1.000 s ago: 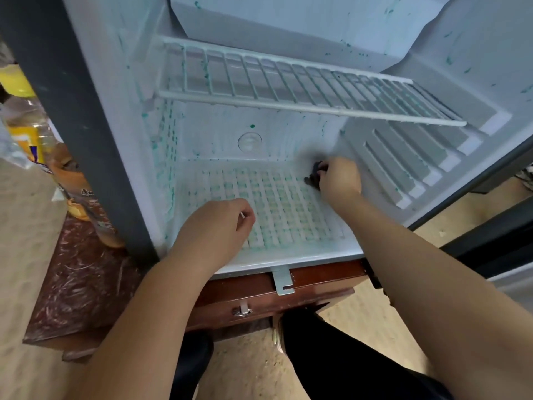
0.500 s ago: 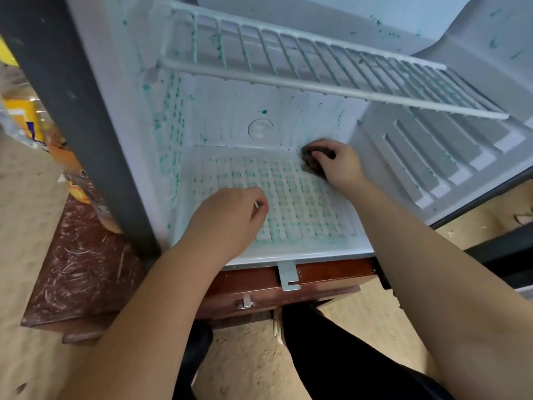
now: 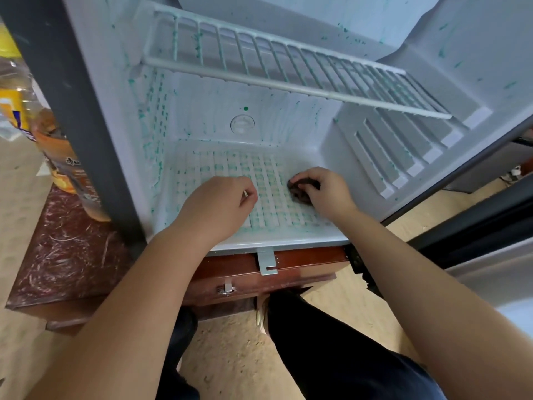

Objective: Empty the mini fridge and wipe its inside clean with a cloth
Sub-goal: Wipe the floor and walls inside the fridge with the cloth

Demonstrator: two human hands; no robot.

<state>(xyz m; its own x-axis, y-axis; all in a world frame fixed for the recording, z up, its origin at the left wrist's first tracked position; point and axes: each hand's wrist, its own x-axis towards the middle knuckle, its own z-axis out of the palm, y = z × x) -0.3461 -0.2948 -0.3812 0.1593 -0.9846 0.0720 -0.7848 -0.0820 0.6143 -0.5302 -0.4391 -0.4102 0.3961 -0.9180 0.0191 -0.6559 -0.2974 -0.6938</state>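
While both hands reach into the open mini fridge (image 3: 115, 96), a dark cloth (image 3: 301, 194) lies on its floor, right of centre.
Right hand (image 3: 328, 194): fingers curled over the cloth, gripping it and holding it down on the floor's ribbed grid (image 3: 230, 168), which is marked with green stains. Left hand (image 3: 222, 203): knuckles up on the front left of the floor, fingers curled under; a small pale sliver shows at the thumb, and I cannot tell whether the hand holds anything. White wire shelf (image 3: 288, 82): seated in the upper side slots, bare, flecked green. Back wall: round disc (image 3: 242, 123), a green dot just above it. Fridge stands on a brown wooden cabinet (image 3: 297, 274); bottles (image 3: 66, 168) stand beside its left outer wall.
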